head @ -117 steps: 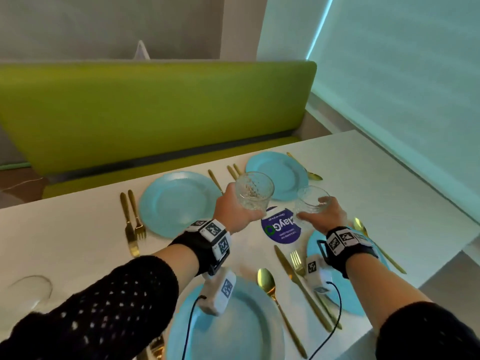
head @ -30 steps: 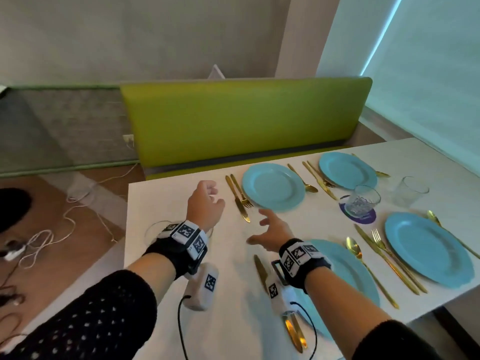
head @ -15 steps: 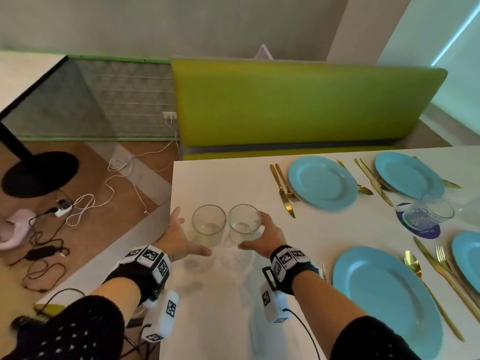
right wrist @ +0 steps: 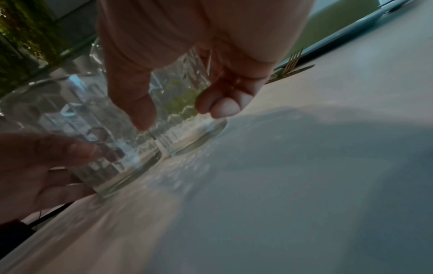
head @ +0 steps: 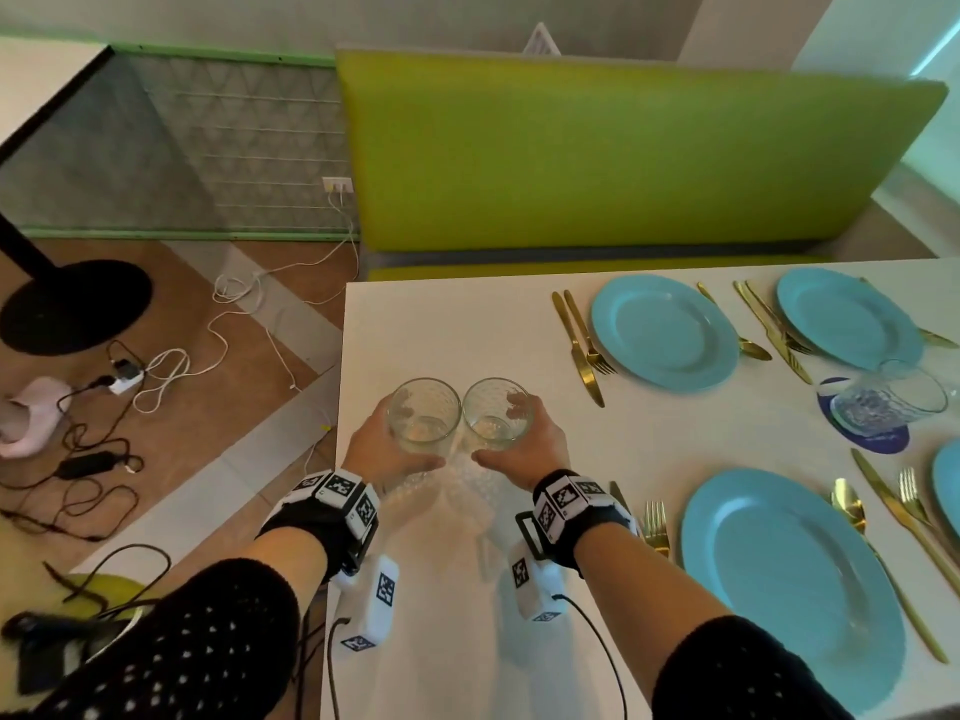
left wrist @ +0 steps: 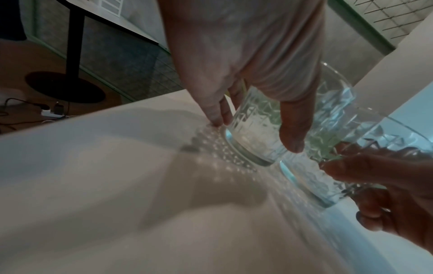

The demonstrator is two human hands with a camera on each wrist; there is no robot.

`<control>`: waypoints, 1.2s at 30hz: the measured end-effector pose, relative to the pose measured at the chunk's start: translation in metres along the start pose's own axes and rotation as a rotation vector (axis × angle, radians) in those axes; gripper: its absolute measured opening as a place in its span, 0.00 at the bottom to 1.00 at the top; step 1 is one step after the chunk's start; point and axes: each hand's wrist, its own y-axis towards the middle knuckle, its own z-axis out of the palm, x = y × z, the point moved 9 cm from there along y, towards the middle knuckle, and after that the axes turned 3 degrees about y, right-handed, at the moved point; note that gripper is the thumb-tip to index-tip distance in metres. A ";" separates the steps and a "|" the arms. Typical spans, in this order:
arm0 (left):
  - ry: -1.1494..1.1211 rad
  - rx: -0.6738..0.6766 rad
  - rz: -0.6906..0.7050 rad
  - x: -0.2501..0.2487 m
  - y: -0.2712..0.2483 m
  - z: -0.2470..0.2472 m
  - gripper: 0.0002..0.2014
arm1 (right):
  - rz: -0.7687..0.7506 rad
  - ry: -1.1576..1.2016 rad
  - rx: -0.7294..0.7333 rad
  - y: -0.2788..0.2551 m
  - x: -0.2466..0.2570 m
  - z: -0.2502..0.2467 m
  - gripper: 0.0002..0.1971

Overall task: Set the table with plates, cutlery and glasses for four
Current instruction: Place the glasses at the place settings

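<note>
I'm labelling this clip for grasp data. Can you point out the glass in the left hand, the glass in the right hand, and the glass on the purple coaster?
Clear patterned glass in left hand [head: 423, 426]: head view, side wall.
Clear patterned glass in right hand [head: 497, 420]: head view, side wall.
Clear glass on purple coaster [head: 891, 405]: head view, side wall.

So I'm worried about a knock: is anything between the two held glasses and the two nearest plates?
Yes, cutlery. A knife and fork lie before the far plate; a fork lies before the near plate. Otherwise bare table around both glasses.
</note>
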 end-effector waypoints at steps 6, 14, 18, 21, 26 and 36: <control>0.088 -0.030 0.024 -0.013 -0.008 0.008 0.42 | 0.038 0.036 -0.028 -0.007 -0.008 -0.018 0.39; 0.126 0.055 0.124 -0.083 -0.005 0.063 0.40 | 0.119 0.145 -0.217 -0.010 -0.041 -0.128 0.37; 0.148 0.125 0.166 -0.118 -0.005 0.110 0.41 | 0.182 0.125 -0.305 -0.007 -0.075 -0.191 0.37; 0.175 0.162 0.188 -0.138 -0.003 0.142 0.41 | 0.242 0.121 -0.374 -0.003 -0.104 -0.233 0.37; 0.187 0.195 0.188 -0.155 0.000 0.186 0.41 | 0.352 0.125 -0.471 0.003 -0.155 -0.281 0.37; 0.233 0.214 0.177 -0.169 0.007 0.231 0.43 | 0.400 0.129 -0.516 0.012 -0.196 -0.313 0.37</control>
